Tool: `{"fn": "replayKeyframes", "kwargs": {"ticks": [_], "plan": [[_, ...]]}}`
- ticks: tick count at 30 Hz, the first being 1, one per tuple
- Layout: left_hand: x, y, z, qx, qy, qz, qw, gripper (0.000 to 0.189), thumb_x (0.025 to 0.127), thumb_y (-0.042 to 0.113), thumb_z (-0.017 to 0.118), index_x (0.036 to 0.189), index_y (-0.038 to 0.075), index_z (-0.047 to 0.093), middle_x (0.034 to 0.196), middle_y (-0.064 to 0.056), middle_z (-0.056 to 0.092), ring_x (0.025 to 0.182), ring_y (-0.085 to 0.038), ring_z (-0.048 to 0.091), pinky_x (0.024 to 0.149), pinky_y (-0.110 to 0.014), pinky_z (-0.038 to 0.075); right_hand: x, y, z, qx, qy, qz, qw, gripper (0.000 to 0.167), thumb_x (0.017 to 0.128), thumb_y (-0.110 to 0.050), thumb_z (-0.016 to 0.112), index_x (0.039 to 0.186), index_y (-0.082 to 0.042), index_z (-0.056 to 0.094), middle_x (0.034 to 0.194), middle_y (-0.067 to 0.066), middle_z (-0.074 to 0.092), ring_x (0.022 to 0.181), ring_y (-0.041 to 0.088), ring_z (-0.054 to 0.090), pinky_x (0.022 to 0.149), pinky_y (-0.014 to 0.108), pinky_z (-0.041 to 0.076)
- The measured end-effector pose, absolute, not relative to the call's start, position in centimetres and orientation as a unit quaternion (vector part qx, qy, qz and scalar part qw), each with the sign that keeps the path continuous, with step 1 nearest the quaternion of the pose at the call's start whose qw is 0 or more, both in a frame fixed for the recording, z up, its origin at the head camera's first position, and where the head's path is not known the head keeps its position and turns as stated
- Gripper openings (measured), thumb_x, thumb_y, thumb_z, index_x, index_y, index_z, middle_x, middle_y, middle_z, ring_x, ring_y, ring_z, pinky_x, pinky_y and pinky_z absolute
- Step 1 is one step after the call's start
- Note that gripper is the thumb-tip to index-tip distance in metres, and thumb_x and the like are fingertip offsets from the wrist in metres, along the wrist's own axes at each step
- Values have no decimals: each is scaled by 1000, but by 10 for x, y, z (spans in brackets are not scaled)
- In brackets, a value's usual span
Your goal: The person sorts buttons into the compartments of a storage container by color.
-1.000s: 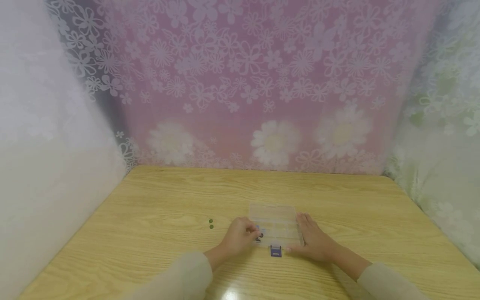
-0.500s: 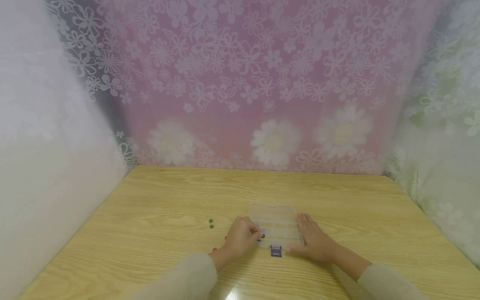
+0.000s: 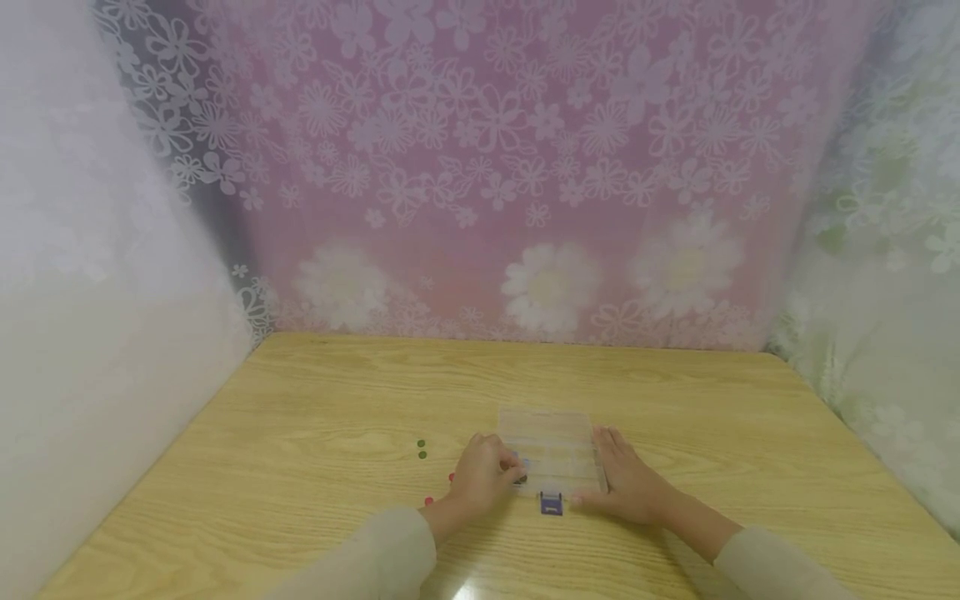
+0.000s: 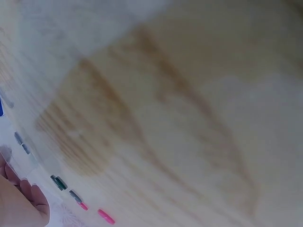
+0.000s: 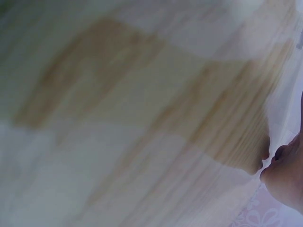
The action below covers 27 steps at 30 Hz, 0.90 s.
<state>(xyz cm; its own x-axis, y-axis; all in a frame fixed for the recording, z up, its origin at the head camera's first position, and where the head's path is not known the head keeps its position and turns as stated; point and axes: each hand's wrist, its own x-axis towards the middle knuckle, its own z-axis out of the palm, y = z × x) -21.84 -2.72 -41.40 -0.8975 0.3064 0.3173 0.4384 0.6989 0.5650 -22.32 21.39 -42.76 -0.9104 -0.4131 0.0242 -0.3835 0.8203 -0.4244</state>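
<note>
A clear plastic box [image 3: 558, 467] with its lid [image 3: 546, 423] raised at the back lies on the table between the hands. At its left front corner my left hand [image 3: 480, 479] reaches in, thumb and fingertips together at a small dark disc [image 3: 522, 480]; the fingers partly hide the contact. Light-blue discs [image 3: 524, 463] lie just behind it in the box. My right hand [image 3: 633, 483] braces the box's right side, fingers extended and thumb near the front. A blue latch [image 3: 551, 503] hangs down at the box's front. Part of a hand [image 4: 23, 203] shows in the left wrist view.
Two green discs [image 3: 422, 449] lie on the wooden table [image 3: 337, 400] left of the box. Red discs [image 3: 429, 501] lie beside my left wrist. Floral cloth [image 3: 480, 167] hangs behind the table, with pale cloths at both sides.
My left hand has shifted slightly right, uncovering red discs beside the wrist. The dark disc at its fingertips has moved a little towards the front. The right hand stays put.
</note>
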Motion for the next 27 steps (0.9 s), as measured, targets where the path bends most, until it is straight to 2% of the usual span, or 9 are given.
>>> {"fn": "replayKeyframes", "kwargs": {"ticks": [9, 10, 16, 22, 27], "plan": [[-219, -35, -416, -226, -893, -380, 81, 7, 79, 13, 71, 82, 8, 73, 83, -1, 67, 79, -9, 50, 74, -21, 43, -223, 214, -426, -208, 955, -210, 33, 109, 79, -60, 60, 142, 13, 10, 148, 36, 10, 136, 52, 8, 107, 64, 16], [-220, -37, -416, -228, -890, -387, 80, 7, 79, 13, 70, 83, 7, 73, 84, -2, 67, 80, -10, 50, 70, -18, 41, -223, 214, -426, -209, 955, -209, 32, 109, 79, -60, 60, 142, 13, 10, 148, 36, 10, 136, 52, 8, 107, 63, 16], [-222, -50, -416, -227, -880, -408, 84, 7, 82, 10, 66, 85, 7, 71, 87, -2, 66, 81, -11, 51, 70, -18, 42, -222, 213, -426, -209, 955, -209, 32, 109, 79, -60, 60, 142, 13, 10, 148, 36, 9, 136, 52, 8, 107, 63, 15], [-228, -62, -417, -231, -873, -419, 92, 7, 83, 10, 66, 86, 6, 71, 88, -2, 68, 86, -14, 58, 83, -31, 48, -221, 212, -426, -205, 955, -210, 35, 110, 78, -61, 60, 142, 13, 10, 148, 36, 9, 136, 52, 7, 107, 63, 15], [-227, -72, -418, -231, -870, -428, 81, 7, 85, 9, 64, 87, 5, 69, 87, -3, 67, 87, -17, 59, 86, -38, 47, -220, 212, -426, -204, 956, -209, 33, 110, 78, -61, 61, 142, 13, 10, 147, 36, 10, 136, 52, 8, 107, 63, 16]]}}
